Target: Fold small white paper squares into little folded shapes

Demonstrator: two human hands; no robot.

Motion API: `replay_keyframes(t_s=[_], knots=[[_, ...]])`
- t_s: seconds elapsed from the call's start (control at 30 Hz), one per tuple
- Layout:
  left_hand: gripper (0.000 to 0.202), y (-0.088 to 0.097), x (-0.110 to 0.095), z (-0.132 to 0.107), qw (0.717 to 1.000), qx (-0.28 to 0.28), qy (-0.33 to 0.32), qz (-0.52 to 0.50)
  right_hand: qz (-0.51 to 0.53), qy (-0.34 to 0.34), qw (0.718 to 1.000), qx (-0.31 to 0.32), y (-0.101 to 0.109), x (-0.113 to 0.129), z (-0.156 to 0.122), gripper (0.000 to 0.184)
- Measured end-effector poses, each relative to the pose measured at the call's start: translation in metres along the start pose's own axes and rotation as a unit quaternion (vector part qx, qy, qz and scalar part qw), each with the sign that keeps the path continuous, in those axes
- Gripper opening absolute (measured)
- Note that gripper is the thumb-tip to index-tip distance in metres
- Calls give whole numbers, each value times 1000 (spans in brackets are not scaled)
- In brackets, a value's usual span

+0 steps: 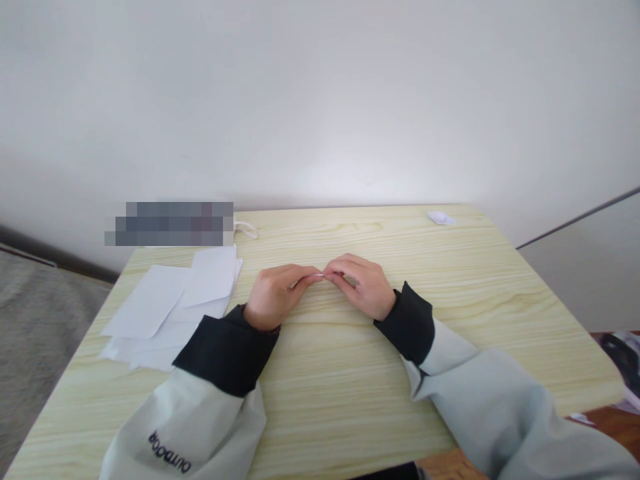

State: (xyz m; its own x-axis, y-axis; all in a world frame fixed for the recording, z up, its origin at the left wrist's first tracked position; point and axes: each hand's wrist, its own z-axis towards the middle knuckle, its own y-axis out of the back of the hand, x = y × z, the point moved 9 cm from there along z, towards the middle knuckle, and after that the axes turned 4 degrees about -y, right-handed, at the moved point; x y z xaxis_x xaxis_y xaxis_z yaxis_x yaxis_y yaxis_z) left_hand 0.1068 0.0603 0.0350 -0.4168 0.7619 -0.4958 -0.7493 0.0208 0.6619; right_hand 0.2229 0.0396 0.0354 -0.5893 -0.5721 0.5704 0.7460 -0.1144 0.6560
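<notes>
My left hand [275, 291] and my right hand [364, 283] meet fingertip to fingertip above the middle of the table. Between them is a thin, white piece of paper [317, 275], seen almost edge-on, so its shape is mostly hidden by my fingers. The left thumb and fingers pinch it from one side. On the other side, my right thumb and forefinger are closed on it as well. Loose white paper sheets [145, 303] lie overlapping to the left of my left hand.
A small folded white paper [440, 218] lies near the back right of the wood-grain table [400, 240]. A blurred-out object with a pale loop [247, 231] stands at the back left. The white wall [320, 100] rises directly behind the table.
</notes>
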Motion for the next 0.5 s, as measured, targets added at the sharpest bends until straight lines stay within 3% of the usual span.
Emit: replay_keyframes(t_s=[0.5], knots=[[23, -9, 20, 0, 983, 45, 144, -109, 85, -110, 989, -53, 4, -23, 2, 12]])
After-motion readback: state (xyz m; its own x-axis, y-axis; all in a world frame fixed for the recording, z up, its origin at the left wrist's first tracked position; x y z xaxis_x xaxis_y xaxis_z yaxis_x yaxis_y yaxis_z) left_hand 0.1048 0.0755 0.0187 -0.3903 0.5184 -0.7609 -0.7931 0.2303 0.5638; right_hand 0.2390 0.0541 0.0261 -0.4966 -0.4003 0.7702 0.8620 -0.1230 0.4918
